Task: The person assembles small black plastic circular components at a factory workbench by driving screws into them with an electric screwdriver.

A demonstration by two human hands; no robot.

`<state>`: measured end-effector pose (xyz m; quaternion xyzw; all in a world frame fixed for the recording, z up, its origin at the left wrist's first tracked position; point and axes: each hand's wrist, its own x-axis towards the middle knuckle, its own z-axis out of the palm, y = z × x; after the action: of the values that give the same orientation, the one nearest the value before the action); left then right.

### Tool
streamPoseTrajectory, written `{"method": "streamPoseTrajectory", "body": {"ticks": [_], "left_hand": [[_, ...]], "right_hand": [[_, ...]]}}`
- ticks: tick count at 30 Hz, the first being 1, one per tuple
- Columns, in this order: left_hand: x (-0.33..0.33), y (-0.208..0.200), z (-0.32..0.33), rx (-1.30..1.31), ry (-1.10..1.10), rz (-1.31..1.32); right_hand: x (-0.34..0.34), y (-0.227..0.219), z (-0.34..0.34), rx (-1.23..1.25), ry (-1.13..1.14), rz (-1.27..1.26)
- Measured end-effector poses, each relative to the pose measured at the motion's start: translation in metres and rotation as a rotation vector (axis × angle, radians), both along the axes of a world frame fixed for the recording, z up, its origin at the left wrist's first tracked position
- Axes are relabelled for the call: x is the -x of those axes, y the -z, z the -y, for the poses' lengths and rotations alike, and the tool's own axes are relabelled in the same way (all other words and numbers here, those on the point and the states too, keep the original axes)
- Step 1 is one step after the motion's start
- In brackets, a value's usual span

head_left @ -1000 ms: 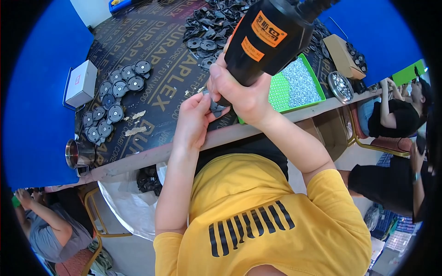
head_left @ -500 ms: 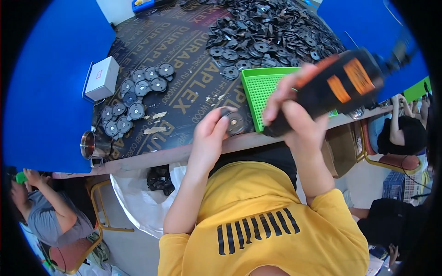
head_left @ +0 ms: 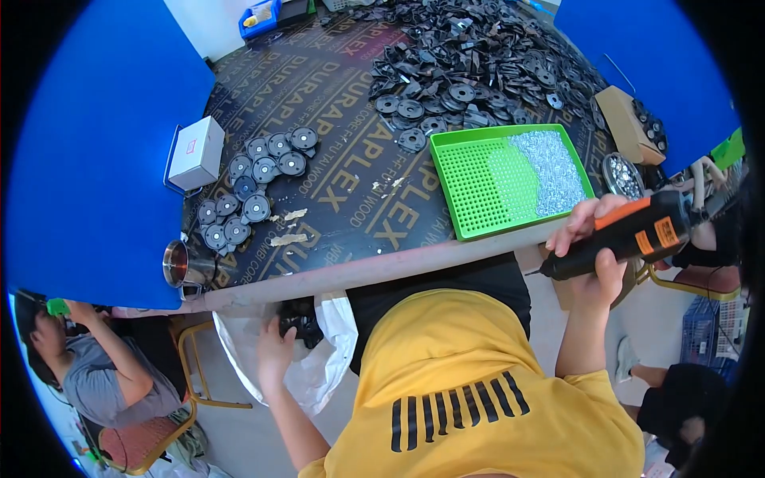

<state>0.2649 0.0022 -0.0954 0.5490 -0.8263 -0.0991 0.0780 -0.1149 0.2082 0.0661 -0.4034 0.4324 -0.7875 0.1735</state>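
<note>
My left hand (head_left: pixel 275 352) is low over an open white bag (head_left: pixel 341 338) below the table's front edge. Black parts (head_left: pixel 301 320) lie inside the bag, next to my fingertips. A blurred dark shape is at the fingertips, and whether I still grip it cannot be made out. In my right hand (head_left: pixel 594 251), closed around its body, is a black and orange electric screwdriver (head_left: pixel 629 237), its bit pointing left past the table edge. Near it on the table sits a green perforated tray (head_left: pixel 470 191) with many small silvery pieces (head_left: pixel 550 171) at its right side.
A big heap of black parts (head_left: pixel 478 64) covers the far right. Several black discs (head_left: pixel 263 169) lie at left, by a white box (head_left: pixel 196 153) and a metal cup (head_left: pixel 177 263). A bowl (head_left: pixel 621 174) and cardboard box (head_left: pixel 625 119) stand right. Other people sit on both sides.
My left hand has moved from the table edge with a black disc down to the white bag. My right hand has carried the screwdriver right and down, away from the green tray.
</note>
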Motion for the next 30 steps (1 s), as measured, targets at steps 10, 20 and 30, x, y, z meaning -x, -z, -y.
{"method": "streamPoseTrajectory", "body": {"ticks": [10, 20, 30], "left_hand": [[0.176, -0.168, 0.094, 0.351, 0.363, -0.246], [0.258, -0.129, 0.143, 0.426, 0.193, 0.156], [0.293, -0.127, 0.145, -0.073, 0.438, -0.216]], "right_hand": [[0.01, 0.01, 0.011, -0.196, 0.055, -0.022], [0.021, 0.012, 0.004, -0.106, 0.056, 0.012], [0.014, 0.004, 0.012, -0.193, 0.122, 0.005]]}}
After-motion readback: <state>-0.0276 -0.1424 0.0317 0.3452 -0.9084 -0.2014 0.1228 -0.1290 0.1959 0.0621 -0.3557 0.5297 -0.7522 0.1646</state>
